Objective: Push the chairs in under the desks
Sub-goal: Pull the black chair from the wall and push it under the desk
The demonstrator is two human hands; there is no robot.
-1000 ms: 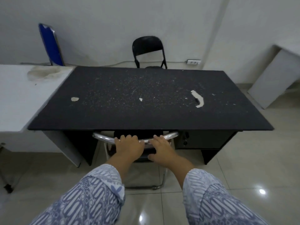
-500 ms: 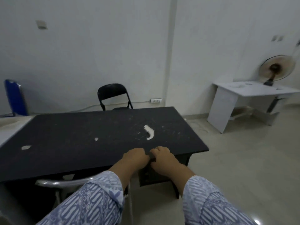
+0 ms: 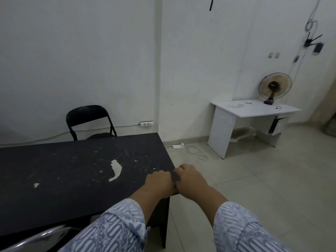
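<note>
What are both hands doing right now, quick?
Left hand: loosely curled, nothing seen in it, over the black desk corner.
Right hand: loosely curled too, nothing seen in it.

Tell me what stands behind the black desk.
A black folding chair stands behind the black desk, near the wall. Its backrest and seat edge show; the desk top covers its legs.

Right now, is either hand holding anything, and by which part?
Nothing visible: left hand and right hand hover loosely curled by the black desk, clear of the chrome chair back. Fingertips hidden.
</note>
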